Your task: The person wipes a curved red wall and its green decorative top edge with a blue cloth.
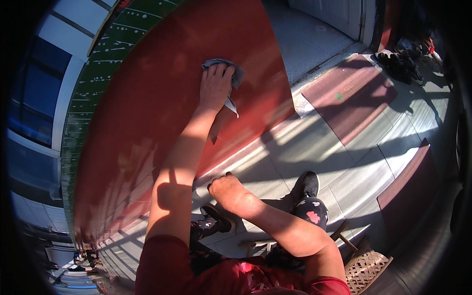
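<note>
My left hand [215,86] presses a grey cloth [239,75] flat against a glossy red wall [166,81]. Its fingers lie over the cloth, and a pale loose corner hangs below the wrist. My left arm is stretched out, with a dark shadow across the forearm. Lower down, my right hand [228,193] is curled into a loose fist in front of my body, above the tiled floor [313,140]. Nothing shows in it, though its palm side is hidden. The cloth's underside is also out of sight.
A doorway with a white door [328,14] opens beyond the wall's right edge. A reddish mat [350,96] lies at its threshold, and dark shoes [400,68] are beside it. Near my right elbow is a woven-seat stool or chair [368,267]. Green trim [83,110] and windows [40,88] run along the left.
</note>
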The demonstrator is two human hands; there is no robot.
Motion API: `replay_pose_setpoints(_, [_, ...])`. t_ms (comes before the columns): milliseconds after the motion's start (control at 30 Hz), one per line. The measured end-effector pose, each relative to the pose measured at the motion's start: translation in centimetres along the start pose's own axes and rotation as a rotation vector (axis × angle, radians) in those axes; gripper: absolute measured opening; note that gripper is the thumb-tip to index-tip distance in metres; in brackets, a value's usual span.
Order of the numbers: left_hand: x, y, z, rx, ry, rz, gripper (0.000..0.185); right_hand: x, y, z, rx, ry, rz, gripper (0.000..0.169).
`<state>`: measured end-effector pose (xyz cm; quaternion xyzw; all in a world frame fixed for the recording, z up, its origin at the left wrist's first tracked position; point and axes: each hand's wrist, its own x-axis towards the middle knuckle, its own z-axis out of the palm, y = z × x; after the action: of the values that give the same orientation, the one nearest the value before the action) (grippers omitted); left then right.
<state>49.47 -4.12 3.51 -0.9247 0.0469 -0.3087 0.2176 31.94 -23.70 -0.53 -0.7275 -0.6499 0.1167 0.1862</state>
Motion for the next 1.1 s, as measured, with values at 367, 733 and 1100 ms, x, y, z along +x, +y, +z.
replay_pose_setpoints(367, [-8.2,3.8,7.5,-0.028,-0.537,0.378,0.040,-1.2,-0.1,0.7,-0.083,-0.035,0.039,0.011])
replay_pose_setpoints(733, [6.4,5.0,5.4,-0.055,-0.067,0.227,0.048,-2.1,0.7,1.2,-0.062,-0.047,0.104,0.012])
replay_pose_setpoints(1100, [-2.1,9.1,12.5,0.177,-0.616,0.464,0.106,-2.7,1.5,1.3,-0.004,-0.141,0.150,0.014])
